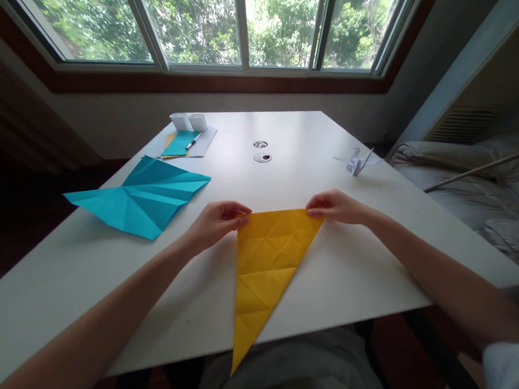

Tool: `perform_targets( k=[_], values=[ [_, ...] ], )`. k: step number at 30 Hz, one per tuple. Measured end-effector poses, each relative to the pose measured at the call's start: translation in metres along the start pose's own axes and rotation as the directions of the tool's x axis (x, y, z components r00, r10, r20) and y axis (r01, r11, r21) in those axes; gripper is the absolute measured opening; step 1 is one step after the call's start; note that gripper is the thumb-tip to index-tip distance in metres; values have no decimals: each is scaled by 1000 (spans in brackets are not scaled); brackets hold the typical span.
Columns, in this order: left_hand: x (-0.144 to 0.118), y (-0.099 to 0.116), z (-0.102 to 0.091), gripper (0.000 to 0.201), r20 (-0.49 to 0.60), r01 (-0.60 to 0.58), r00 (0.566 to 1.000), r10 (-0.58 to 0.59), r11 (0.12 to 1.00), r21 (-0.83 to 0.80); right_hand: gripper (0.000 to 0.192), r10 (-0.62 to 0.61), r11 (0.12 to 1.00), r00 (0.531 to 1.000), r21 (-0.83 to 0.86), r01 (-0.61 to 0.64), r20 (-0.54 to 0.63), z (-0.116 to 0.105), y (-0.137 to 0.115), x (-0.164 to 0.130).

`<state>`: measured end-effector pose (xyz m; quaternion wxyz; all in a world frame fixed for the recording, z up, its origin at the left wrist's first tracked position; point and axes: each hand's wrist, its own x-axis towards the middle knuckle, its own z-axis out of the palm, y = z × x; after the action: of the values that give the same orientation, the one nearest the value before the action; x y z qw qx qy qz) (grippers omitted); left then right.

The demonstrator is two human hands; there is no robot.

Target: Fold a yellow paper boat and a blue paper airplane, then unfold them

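Observation:
A yellow sheet of origami paper [265, 264], folded to a triangle and marked with creases, hangs between my two hands. My left hand [220, 222] pinches its upper left corner between thumb and fingers. At the upper right corner, my right hand [336, 207] grips it the same way. The top edge runs level between the hands, and the long point hangs down past the table's front edge. To the left of my left hand lies a creased turquoise sheet of paper [155, 194], spread open. A white paper crane [357, 161] stands beyond my right hand.
On the white table [300, 137], two small white paper boxes [189, 122] stand at the back left, near a stack of coloured paper [178, 143] with a pen [193, 142] on top. Two round inserts [262, 158] sit mid-table. A window [242, 27] is behind.

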<state>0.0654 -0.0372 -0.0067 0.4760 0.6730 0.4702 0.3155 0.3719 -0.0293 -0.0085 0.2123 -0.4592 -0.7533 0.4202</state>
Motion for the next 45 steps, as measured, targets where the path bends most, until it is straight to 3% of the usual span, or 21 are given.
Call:
perform_targets(
  k=[11, 20, 28, 38, 45],
  values=[
    [3, -1, 1, 33, -6, -12, 1000, 12, 1000, -26, 43, 46, 998, 998, 54, -44, -35, -2, 1, 1],
    [2, 2, -1, 38, -57, 32, 998, -35, 998, -52, 35, 12, 994, 996, 111, -3, -83, -8, 6, 2],
    [6, -9, -6, 34, -76, 29, 997, -31, 999, -26, 35, 22, 999, 987, 37, -16, -157, -21, 15, 1],
    [5, -7, -8, 29, -74, 20, 997, -21, 1000, -17, 35, 18, 994, 994, 106, -7, -104, -25, 16, -1],
    [3, -3, -10, 41, -58, 26, 998, -29, 998, -50, 41, 54, 997, 993, 51, -49, -107, -28, 20, 0]
  ],
)
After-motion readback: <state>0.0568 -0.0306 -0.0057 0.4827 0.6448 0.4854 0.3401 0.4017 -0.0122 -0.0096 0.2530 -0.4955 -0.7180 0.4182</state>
